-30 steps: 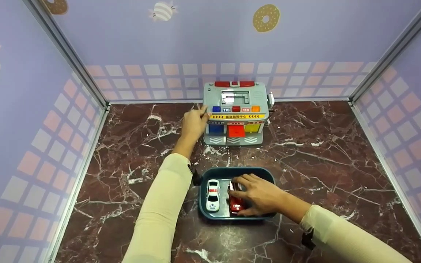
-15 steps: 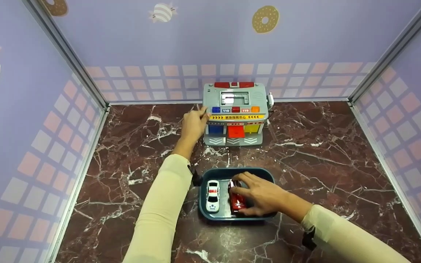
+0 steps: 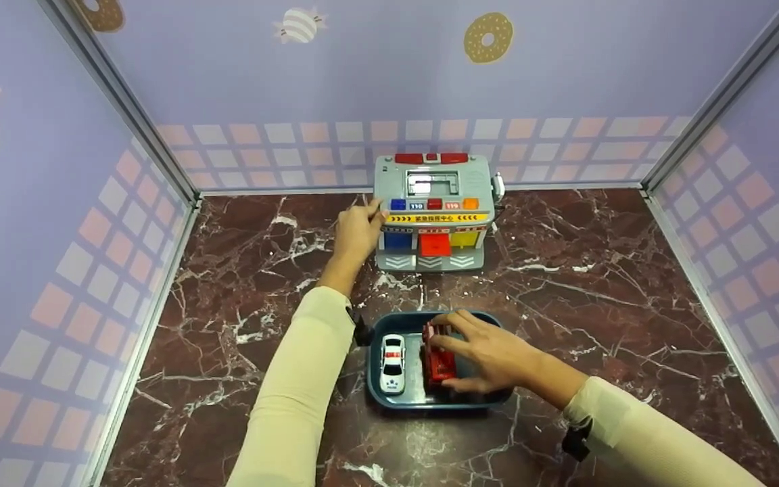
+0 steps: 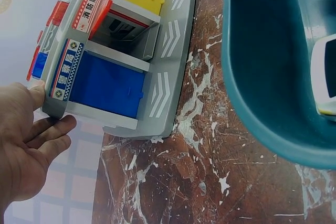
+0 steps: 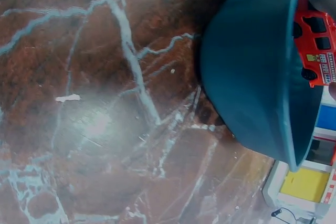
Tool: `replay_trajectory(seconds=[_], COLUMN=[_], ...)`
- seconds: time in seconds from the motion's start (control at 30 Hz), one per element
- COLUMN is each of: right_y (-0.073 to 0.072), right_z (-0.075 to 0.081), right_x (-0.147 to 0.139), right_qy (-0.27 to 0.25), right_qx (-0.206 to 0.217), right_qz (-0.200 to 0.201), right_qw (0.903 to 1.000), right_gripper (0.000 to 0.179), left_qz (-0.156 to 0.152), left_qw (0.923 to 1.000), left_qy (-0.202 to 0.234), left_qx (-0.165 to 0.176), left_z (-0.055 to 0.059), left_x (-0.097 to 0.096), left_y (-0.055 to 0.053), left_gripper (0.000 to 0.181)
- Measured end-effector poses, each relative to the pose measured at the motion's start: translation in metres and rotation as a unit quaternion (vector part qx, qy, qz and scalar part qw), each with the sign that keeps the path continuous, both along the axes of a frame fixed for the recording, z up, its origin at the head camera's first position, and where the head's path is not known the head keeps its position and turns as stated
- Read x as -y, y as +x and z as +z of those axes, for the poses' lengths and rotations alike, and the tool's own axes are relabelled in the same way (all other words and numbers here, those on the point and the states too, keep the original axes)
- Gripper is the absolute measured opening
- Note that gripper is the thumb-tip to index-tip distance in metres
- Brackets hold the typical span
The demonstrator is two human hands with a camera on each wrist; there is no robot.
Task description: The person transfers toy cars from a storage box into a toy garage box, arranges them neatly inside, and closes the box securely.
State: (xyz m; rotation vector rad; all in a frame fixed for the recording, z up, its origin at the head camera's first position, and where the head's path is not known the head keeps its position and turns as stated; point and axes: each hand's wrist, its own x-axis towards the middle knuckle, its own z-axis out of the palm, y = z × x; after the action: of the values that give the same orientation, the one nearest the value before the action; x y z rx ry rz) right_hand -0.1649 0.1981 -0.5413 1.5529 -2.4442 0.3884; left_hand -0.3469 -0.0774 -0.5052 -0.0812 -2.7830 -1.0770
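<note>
At the back stands a grey toy rescue station (image 3: 433, 260), with blue, red and yellow garage doors. My left hand (image 3: 356, 233) holds its left roof corner; in the left wrist view the thumb presses the roof edge and the fingers (image 4: 55, 129) lie beneath. The red door (image 3: 435, 245) is swung up, showing a dark bay, while the blue door (image 4: 107, 85) is down. My right hand (image 3: 491, 352) grips a red toy fire truck (image 3: 442, 365) between thumb and fingers inside the dark teal tub (image 3: 423, 407). The truck appears slightly raised and tilted. Right fingertips partly cover it.
A white toy police car (image 3: 393, 365) lies in the tub's left side. Patterned purple walls (image 3: 389, 81) enclose the dark red marble-look tabletop (image 3: 585, 325) at the back and both sides. A white part (image 3: 499, 186) sticks out from the station's right side.
My right hand has drawn the fire truck slightly upward, and it now tilts within the tub. The left hand keeps its hold on the station's roof corner.
</note>
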Motion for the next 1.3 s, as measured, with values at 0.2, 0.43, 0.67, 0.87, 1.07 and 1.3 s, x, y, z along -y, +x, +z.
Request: replay_trajectory(seconds=[0.2,0.43,0.67,0.87,1.07,1.3], right_y=[-0.006,-0.015,-0.024,-0.031,-0.039,-0.050], right_z=[0.011,0.021,0.029,0.033,0.035,0.036], right_x=[-0.003,-0.010,-0.018,-0.025,-0.032,-0.038], right_qy=[-0.024,-0.033,-0.051,-0.049,-0.053,-0.070], right_qx=[-0.024,-0.015,-0.017,-0.010,-0.012,-0.011], right_qz=[-0.003,-0.011,-0.031,-0.060,-0.083,-0.098], right_qw=[0.9994,0.9993,0.9981,0.9969,0.9950,0.9927], right_gripper=[0.070,0.071,0.074,0.076,0.076,0.075], left_qz=[0.001,-0.004,-0.006,-0.003,0.001,0.008], left_qw=[1.0000,0.9999,0.9999,0.9999,1.0000,0.9999], left_qy=[-0.006,-0.006,-0.004,0.001,0.000,-0.005], left_qx=[0.003,-0.008,-0.014,-0.010,-0.001,0.005], left_z=[0.001,0.000,-0.001,0.000,0.001,0.002], left_x=[0.000,0.001,0.002,0.001,0.001,0.000], left_y=[0.000,0.000,-0.001,0.000,0.001,0.002], left_gripper=[0.037,0.037,0.037,0.036,0.036,0.036])
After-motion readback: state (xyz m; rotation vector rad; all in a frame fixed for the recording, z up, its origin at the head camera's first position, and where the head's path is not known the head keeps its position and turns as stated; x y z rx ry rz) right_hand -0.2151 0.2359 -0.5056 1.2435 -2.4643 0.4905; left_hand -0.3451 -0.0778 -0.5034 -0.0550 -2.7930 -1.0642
